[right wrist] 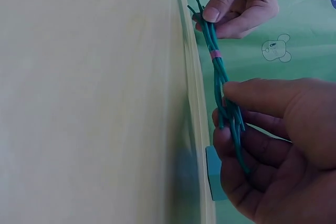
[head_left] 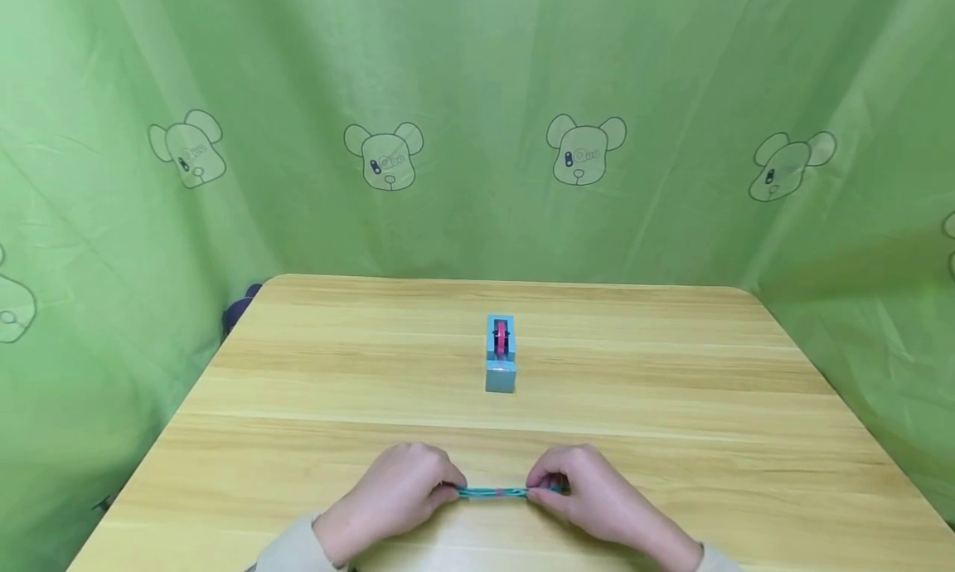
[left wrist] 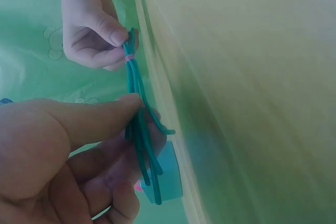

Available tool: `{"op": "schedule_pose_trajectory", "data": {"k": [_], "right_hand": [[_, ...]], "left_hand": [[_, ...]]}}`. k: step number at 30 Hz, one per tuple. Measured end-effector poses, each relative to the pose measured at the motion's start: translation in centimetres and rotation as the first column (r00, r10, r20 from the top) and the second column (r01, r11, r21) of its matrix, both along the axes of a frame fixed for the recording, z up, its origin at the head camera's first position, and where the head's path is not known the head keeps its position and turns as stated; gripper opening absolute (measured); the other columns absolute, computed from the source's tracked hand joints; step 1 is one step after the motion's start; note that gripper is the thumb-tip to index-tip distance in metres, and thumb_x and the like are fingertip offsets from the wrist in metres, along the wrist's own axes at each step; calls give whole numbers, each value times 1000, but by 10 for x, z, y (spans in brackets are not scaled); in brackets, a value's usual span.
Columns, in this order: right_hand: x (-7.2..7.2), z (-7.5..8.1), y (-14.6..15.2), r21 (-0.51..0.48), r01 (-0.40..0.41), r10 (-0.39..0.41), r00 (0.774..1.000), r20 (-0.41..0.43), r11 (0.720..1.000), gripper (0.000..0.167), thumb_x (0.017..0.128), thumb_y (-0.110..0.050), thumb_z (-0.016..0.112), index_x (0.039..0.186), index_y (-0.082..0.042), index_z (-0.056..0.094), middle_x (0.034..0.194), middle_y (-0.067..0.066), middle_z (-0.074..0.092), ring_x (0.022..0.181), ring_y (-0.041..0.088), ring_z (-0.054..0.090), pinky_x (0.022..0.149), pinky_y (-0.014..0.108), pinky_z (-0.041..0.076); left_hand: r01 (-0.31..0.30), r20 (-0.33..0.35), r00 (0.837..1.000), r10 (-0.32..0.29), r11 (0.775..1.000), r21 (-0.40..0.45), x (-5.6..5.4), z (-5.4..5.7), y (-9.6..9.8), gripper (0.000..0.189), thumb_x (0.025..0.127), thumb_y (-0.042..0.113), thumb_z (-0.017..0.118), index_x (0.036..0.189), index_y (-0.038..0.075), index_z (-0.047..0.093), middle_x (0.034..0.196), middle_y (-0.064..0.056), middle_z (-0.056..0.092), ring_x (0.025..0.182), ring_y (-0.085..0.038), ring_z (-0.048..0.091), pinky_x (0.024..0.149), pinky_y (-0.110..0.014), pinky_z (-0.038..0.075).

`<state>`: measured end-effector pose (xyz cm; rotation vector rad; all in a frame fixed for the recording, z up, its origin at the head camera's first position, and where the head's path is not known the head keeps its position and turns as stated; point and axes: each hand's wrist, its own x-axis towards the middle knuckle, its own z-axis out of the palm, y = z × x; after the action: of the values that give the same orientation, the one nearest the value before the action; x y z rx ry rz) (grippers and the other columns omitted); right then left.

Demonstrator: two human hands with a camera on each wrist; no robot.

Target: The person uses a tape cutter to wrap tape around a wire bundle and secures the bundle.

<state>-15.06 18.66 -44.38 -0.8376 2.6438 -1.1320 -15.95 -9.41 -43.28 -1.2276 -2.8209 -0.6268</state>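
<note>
A bundle of green wires (head_left: pixel 481 492) stretches between the two hands near the front of the table. My left hand (head_left: pixel 406 485) pinches one end between thumb and fingers; my right hand (head_left: pixel 585 493) pinches the other end the same way. Around the middle of the bundle runs a narrow band of pink tape (right wrist: pixel 215 54). Loose wire ends (left wrist: pixel 149 153) fan out past the left fingertips in the left wrist view. In the right wrist view, uneven ends also spread beyond the right thumb, over the curled fingers.
Beyond the hands, a blue tape dispenser (head_left: pixel 501 380) with a roll of pink tape (head_left: pixel 501 337) stands mid-table. The wooden table (head_left: pixel 336 373) is enclosed by a green curtain (head_left: pixel 477 58) printed with bear heads. Something dark purple (head_left: pixel 237 308) shows beyond the table's left edge.
</note>
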Motion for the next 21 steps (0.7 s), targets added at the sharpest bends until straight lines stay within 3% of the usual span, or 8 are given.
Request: {"op": "schedule_pose_trajectory", "data": {"k": [10,21], "right_hand": [[0,-5,0,10,-21,21,1000,-13,1000,10,86,-12,77,84,-21,72,78,-18,60,69,0,55,62,22,50],[-3,-5,-2,44,-78,75,995,71,996,13,87,-12,76,81,-22,71,73,-17,57,65,0,51,57,22,48]], "left_hand": [[26,6,1000,-26,999,-29,-3,-2,1,11,86,16,77,87,27,79,87,18,71,81,6,62,69,-19,51],[43,34,999,-42,998,-38,-4,-3,0,9,83,17,80,82,26,80,82,18,70,76,6,61,67,-16,49]]}}
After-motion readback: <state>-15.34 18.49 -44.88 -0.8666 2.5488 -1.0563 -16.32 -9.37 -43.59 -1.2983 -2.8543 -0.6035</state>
